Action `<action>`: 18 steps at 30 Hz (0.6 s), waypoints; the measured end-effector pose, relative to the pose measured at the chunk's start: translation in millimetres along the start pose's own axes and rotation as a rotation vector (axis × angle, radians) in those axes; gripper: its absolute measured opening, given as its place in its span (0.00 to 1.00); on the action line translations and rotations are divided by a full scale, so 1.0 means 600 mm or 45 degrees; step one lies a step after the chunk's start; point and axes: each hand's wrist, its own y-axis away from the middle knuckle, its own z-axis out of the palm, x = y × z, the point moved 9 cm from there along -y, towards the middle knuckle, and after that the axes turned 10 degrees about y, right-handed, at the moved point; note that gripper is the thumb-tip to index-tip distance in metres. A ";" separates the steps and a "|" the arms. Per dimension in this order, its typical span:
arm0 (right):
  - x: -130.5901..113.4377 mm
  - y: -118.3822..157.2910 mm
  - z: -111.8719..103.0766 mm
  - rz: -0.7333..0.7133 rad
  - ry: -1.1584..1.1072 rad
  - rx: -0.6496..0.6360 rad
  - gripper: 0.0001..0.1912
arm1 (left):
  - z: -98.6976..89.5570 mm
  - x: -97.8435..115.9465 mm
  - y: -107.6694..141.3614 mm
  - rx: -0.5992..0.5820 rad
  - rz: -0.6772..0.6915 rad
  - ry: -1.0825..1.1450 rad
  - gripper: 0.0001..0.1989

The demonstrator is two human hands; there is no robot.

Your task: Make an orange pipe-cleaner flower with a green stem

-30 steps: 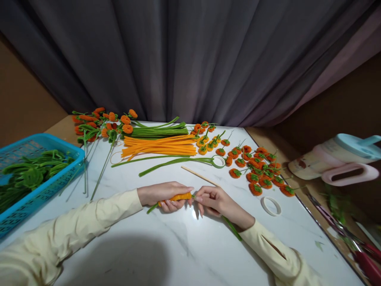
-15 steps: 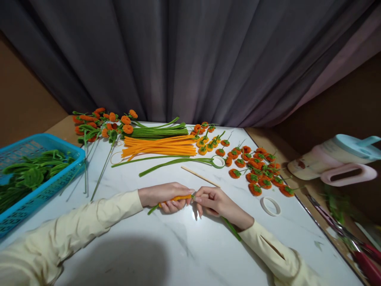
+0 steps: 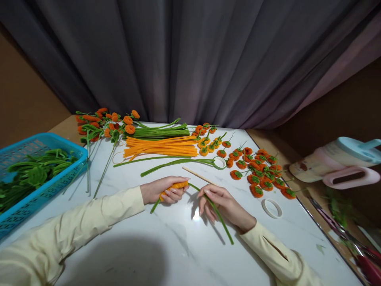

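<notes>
My left hand (image 3: pixel 165 190) is closed around an orange coil of pipe cleaner (image 3: pixel 180 185), whose ridged upper end shows above the fingers. A short green tail sticks out below that fist. From the coil's other end, a long green pipe cleaner (image 3: pixel 222 220) bends down to the right. My right hand (image 3: pixel 220 204) has this stem running between thumb and curled fingers, apparently in a light hold, with the lower fingers hanging loose. Just beyond the right hand lies a thin wooden stick (image 3: pixel 198 174).
Orange pipe cleaners (image 3: pixel 160 147) and green pipe cleaners (image 3: pixel 163 131) lie in bundles at the back. Small orange flower heads (image 3: pixel 266 182) cover the right side, near a white tape roll (image 3: pixel 272 208). A blue basket (image 3: pixel 71 169) stands left; a tumbler (image 3: pixel 333 159) and pliers-like tools (image 3: pixel 336 226) lie right.
My right hand has drawn away from the left hand, leaving a gap crossed by the green stem. The coil in my left hand now shows thicker and more tilted.
</notes>
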 end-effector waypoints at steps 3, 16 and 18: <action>0.000 0.004 0.007 -0.017 -0.036 -0.112 0.15 | -0.001 0.003 -0.001 -0.037 0.013 0.077 0.15; 0.004 0.010 0.031 -0.021 0.362 -0.240 0.19 | -0.004 0.016 -0.004 -0.079 0.113 0.216 0.17; 0.013 0.007 0.029 0.002 0.427 -0.156 0.19 | -0.002 0.017 -0.004 -0.090 0.123 0.220 0.16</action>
